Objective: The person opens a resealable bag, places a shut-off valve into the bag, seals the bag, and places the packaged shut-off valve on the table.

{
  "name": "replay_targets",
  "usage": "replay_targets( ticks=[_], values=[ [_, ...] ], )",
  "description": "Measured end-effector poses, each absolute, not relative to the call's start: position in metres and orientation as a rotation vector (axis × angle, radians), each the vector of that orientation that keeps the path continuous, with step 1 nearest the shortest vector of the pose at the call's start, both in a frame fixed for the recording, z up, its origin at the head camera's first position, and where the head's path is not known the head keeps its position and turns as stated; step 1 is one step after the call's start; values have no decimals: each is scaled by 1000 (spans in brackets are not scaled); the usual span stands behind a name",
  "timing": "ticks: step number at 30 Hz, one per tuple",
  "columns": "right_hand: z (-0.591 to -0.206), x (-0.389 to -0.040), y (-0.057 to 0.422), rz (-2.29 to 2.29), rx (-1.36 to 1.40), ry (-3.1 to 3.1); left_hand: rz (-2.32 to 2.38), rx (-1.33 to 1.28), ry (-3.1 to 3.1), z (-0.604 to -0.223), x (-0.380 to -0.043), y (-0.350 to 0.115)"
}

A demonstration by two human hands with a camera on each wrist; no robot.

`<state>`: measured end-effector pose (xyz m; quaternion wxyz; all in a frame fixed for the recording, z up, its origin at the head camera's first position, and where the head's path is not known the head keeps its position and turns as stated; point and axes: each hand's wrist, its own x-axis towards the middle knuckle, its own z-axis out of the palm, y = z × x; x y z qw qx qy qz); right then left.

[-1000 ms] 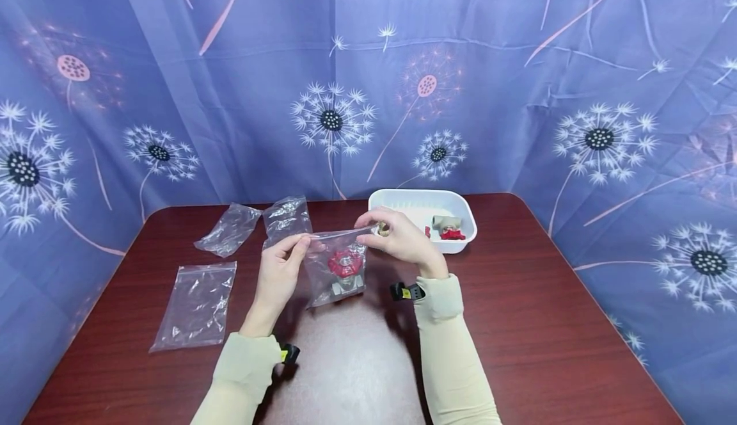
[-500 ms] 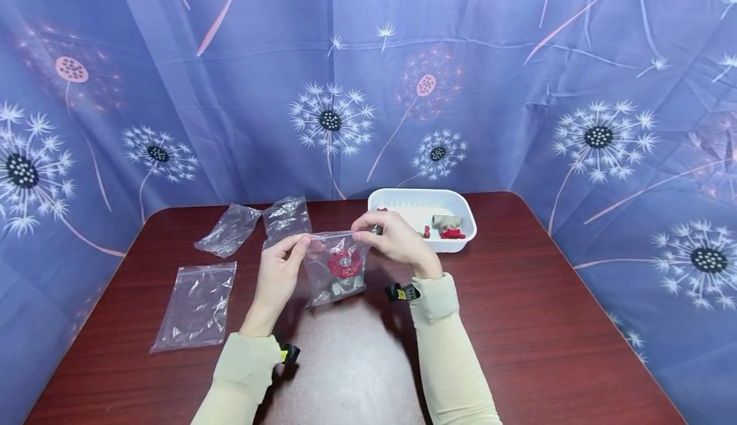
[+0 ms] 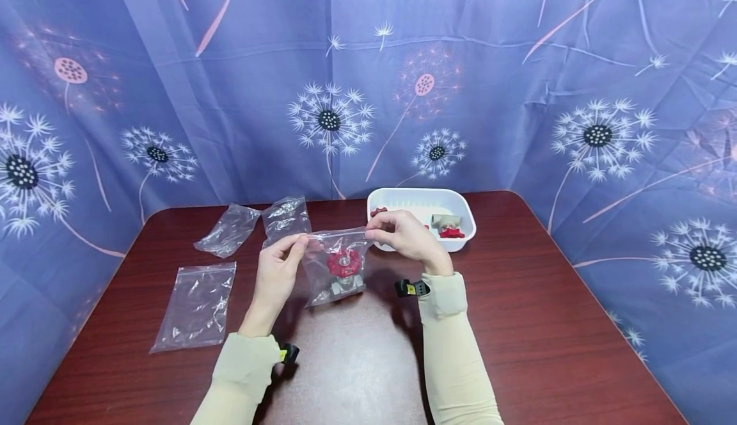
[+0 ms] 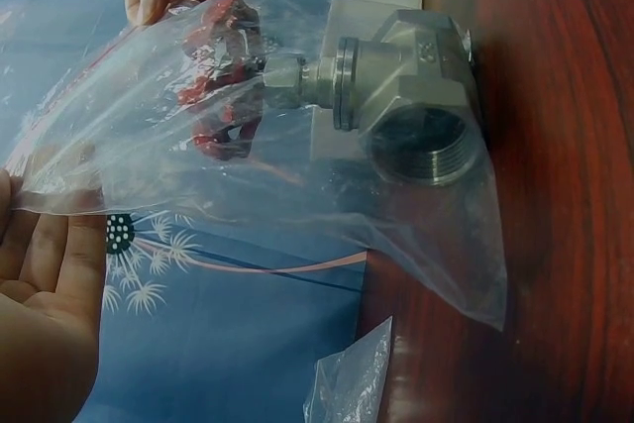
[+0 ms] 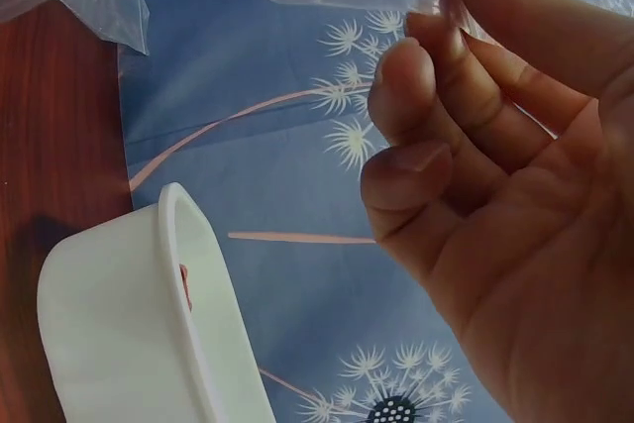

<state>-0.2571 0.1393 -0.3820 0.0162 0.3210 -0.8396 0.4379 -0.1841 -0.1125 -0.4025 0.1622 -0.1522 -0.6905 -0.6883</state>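
Note:
A clear zip bag (image 3: 322, 284) stands on the table in front of me, with a metal gate valve (image 4: 411, 76) inside. The valve's red handwheel (image 3: 344, 262) points up. My left hand (image 3: 277, 271) pinches the bag's top edge at its left corner. At the right end of that edge, my right hand (image 3: 405, 236) pinches the plastic between thumb and forefinger. In the right wrist view, the other fingers (image 5: 401, 180) of that hand are curled below the bag's edge. The zip strip looks pressed together along the top, but I cannot tell whether it is sealed throughout.
Behind my right hand is a white plastic tub (image 3: 469, 220) holding a beige valve (image 3: 446, 222) with a red handle and other red-handled parts. A flat zip bag (image 3: 196, 306) lies at left, and two crumpled clear bags (image 3: 229, 230) lie farther back. A patterned curtain (image 3: 259, 92) hangs behind the table.
My right hand went slightly left along the bag's top edge, then back right to its right corner. The left hand kept its pinch, and the valve stayed in place.

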Motion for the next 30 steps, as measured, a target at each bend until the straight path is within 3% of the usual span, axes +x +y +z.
replay_targets(
  ticks=[30],
  values=[
    [-383,-256,147,1466,1117,-2487,-1950,-372,-1929,-406,-186,-110]
  ],
)
